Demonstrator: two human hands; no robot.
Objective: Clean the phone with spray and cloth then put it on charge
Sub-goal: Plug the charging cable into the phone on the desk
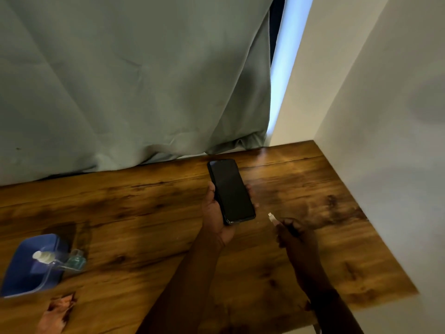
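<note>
- Stage, as judged: cleaning apparently finished, with bottle (60, 259) and cloth (60, 307) laid aside at far left; charging not yet begun, plug-in and set-down left to do.
- Phone (231, 191): dark screen up, gripped low in left hand (216, 213), thumb on one edge, fingertips round the other; held over table (144, 201) toward the back corner.
- Right hand (296, 235): fingers pinching white plug (271, 216), tip aimed at phone's lower end, just apart from it.
- Bottle: clear, on its side, leaning on blue box (31, 263); greenish liquid at one end.
- Box: seemingly closed; contents hidden.
- Cloth: pinkish, crumpled, at near edge.
</note>
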